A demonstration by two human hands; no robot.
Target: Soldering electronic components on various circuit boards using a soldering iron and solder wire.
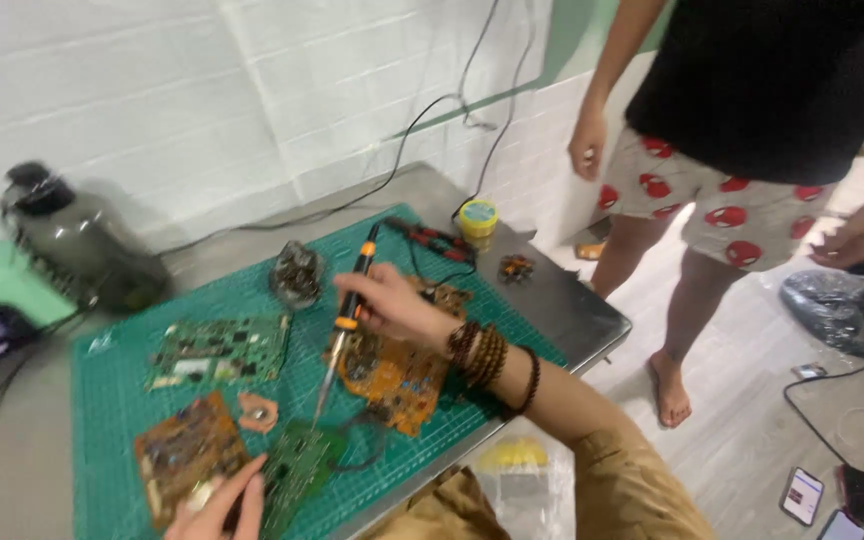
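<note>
My right hand grips a soldering iron by its orange and black handle, tip pointing down at a small green circuit board near the mat's front edge. My left hand presses on that green board and on the brown circuit board beside it. Wooden bead bracelets circle my right wrist. An orange circuit board lies under my right forearm. All this rests on a green cutting mat.
A larger green board, a tip-cleaner holder, red-handled pliers and a yellow flux tin sit on the mat. A dark jug stands at left. A person in patterned shorts stands right of the table. Phones lie on the floor.
</note>
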